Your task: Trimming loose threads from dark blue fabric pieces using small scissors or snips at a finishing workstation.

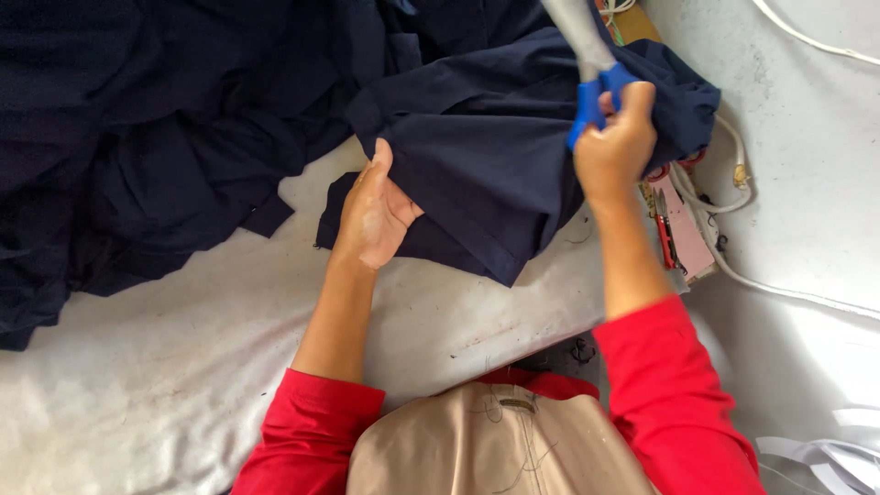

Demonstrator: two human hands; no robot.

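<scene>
while the left hand (374,213) lies flat w/ fingers together on the dark navy cotton garment piece (486,174), we read it as pinning the cloth so it can't slide on the off-white padded table cover (183,367). only one view here, the head cam looking down, so we go thru it left to right.

left side: a big heap of more navy fabric (137,137) is bunched up, touching the piece under the hand, prob. kept close within reach. the left palm presses near the lower folded edge, thumb side toward the fold.

right side: the right hand (616,137) is closed in a fist round the blue handle of a grey steam iron (591,64), which sits on the upper right part of the same garment piece. the grip looks firm; the iron body runs up out of frame, so we can't see its tip.

just beside the right wrist, at the table edge, lie red-handled snips on a pink strip (674,229), w/ white cords (733,183) looping near them.

the garment piece itself: matte, deep navy, folded over w/ straight seams and a sharp corner pointing toward us, fairly smooth where the hand holds it, rumpled by the iron. red sleeves (669,394) cover both forearms part way.
</scene>
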